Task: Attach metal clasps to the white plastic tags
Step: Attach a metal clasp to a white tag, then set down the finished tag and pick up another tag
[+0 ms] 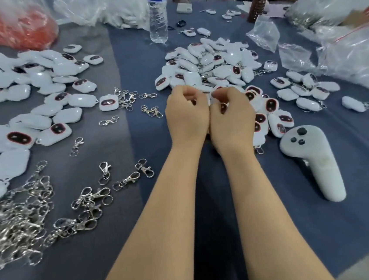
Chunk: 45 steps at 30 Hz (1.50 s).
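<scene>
Dark blue cloth covers the counter [144, 246]. At frame centre, the left hand [188, 116] and right hand [231, 121] sit pressed side by side, backs up, fingers curled. The right hand pinches a white plastic tag [223, 108]. What the left hand holds cannot be determined. Loose metal clasps [17, 226] are heaped at lower left. Bare tags [24, 74] lie at upper left. Tags with clasps [212, 64] are piled just above the hands. A white controller [313, 165] lies at right. A water bottle [158, 17] stands at top centre.
</scene>
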Each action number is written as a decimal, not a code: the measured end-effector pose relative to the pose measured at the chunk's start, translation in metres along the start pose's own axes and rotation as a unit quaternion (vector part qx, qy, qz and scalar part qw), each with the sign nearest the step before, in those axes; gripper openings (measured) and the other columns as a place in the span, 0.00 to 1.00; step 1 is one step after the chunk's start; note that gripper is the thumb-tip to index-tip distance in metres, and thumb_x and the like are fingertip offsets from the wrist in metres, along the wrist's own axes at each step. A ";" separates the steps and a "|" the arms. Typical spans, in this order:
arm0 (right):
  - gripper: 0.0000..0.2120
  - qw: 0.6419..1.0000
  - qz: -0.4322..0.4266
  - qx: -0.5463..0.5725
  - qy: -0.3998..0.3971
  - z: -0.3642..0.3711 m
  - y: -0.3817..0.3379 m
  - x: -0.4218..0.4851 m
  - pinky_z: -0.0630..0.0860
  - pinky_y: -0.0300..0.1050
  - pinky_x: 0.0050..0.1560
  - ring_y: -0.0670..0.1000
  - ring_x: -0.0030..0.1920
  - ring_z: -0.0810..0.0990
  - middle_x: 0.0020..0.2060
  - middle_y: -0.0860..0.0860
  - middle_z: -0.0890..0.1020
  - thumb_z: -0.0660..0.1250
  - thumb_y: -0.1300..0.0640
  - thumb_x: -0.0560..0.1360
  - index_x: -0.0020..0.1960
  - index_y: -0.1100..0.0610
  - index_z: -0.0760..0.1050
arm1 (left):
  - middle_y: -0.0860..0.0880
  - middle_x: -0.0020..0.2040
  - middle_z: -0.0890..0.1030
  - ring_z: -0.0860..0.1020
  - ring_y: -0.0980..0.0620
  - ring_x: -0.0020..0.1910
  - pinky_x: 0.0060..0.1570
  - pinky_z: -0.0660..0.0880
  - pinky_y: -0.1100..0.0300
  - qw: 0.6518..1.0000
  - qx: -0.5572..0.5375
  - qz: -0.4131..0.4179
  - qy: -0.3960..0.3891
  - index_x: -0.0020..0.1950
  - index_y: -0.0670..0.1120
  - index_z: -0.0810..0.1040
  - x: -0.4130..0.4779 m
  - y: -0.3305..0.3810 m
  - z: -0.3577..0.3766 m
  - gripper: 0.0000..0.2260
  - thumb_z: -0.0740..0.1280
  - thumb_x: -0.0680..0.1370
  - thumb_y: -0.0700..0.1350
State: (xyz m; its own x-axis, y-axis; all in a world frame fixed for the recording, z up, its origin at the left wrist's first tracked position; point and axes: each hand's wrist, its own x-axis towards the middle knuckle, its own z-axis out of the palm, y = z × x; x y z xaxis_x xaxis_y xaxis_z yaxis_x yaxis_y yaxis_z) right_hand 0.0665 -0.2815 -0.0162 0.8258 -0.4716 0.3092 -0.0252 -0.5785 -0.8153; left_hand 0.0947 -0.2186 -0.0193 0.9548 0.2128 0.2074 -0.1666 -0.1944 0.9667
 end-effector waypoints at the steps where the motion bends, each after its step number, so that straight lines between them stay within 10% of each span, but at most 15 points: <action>1: 0.10 0.999 0.002 0.024 -0.029 0.007 -0.009 -0.006 0.68 0.36 0.51 0.47 0.52 0.76 0.53 0.49 0.79 0.59 0.60 0.78 0.56 0.55 0.76 | 0.57 0.41 0.75 0.73 0.62 0.42 0.41 0.67 0.74 1.000 -0.013 -0.005 0.017 0.46 0.46 0.73 0.001 0.000 -0.012 0.02 0.64 0.76 0.40; 11: 0.15 0.947 -0.104 -0.018 -0.303 0.108 -0.082 -0.084 0.71 0.49 0.60 0.53 0.61 0.73 0.60 0.51 0.78 0.60 0.55 0.78 0.64 0.50 0.75 | 0.52 0.41 0.75 0.73 0.56 0.39 0.42 0.70 0.64 0.962 -0.081 -0.088 0.246 0.45 0.48 0.73 0.001 -0.021 -0.170 0.03 0.62 0.77 0.41; 20: 0.29 0.905 -0.159 -0.157 -0.363 0.167 -0.112 -0.105 0.48 0.63 0.73 0.57 0.75 0.50 0.75 0.50 0.56 0.54 0.63 0.77 0.75 0.47 0.57 | 0.50 0.39 0.73 0.70 0.52 0.36 0.36 0.68 0.59 0.919 -0.182 -0.169 0.307 0.41 0.49 0.71 0.000 -0.036 -0.232 0.07 0.59 0.77 0.40; 28: 0.14 0.932 -0.140 -0.187 -0.279 0.169 -0.107 -0.104 0.61 0.52 0.65 0.58 0.64 0.67 0.63 0.53 0.70 0.61 0.52 0.78 0.63 0.50 0.73 | 0.53 0.35 0.73 0.71 0.59 0.30 0.30 0.69 0.65 0.915 -0.205 -0.180 0.298 0.42 0.49 0.72 0.001 -0.039 -0.232 0.06 0.59 0.77 0.40; 34: 0.12 0.956 -0.122 0.144 -0.223 0.130 -0.110 -0.079 0.66 0.41 0.38 0.47 0.35 0.72 0.30 0.45 0.73 0.58 0.53 0.81 0.43 0.55 0.76 | 0.55 0.24 0.73 0.68 0.55 0.22 0.27 0.63 0.64 0.942 -0.140 -0.207 0.225 0.39 0.47 0.70 0.001 -0.037 -0.233 0.12 0.58 0.78 0.52; 37: 0.07 0.912 -0.148 0.193 -0.331 0.107 -0.108 -0.070 0.71 0.44 0.38 0.47 0.34 0.71 0.29 0.45 0.74 0.61 0.55 0.80 0.47 0.49 0.77 | 0.51 0.22 0.76 0.67 0.57 0.17 0.21 0.62 0.70 0.941 -0.171 -0.282 0.079 0.40 0.44 0.74 -0.006 -0.026 -0.223 0.25 0.52 0.79 0.63; 41: 0.12 0.864 -0.083 0.249 -0.430 0.096 -0.093 -0.073 0.79 0.45 0.51 0.45 0.44 0.79 0.44 0.45 0.81 0.62 0.62 0.78 0.53 0.48 0.78 | 0.49 0.29 0.81 0.75 0.59 0.22 0.23 0.70 0.67 0.933 -0.256 -0.251 0.040 0.45 0.43 0.77 -0.018 -0.020 -0.216 0.13 0.58 0.81 0.49; 45: 0.09 0.950 -0.040 0.064 -0.304 0.097 -0.078 -0.074 0.76 0.47 0.55 0.51 0.49 0.80 0.49 0.47 0.79 0.66 0.57 0.75 0.55 0.49 0.75 | 0.41 0.52 0.82 0.82 0.56 0.33 0.34 0.78 0.65 0.920 -0.322 -0.207 0.091 0.63 0.44 0.70 -0.022 -0.030 -0.215 0.12 0.62 0.80 0.38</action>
State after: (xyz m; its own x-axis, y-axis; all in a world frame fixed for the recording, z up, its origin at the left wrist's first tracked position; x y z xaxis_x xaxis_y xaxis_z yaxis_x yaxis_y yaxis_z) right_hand 0.0616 -0.1368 -0.0234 0.9958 0.0651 0.0645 0.0883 -0.4925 -0.8658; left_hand 0.0259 -0.0115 -0.0203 0.9220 0.3096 -0.2326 0.0342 0.5332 0.8453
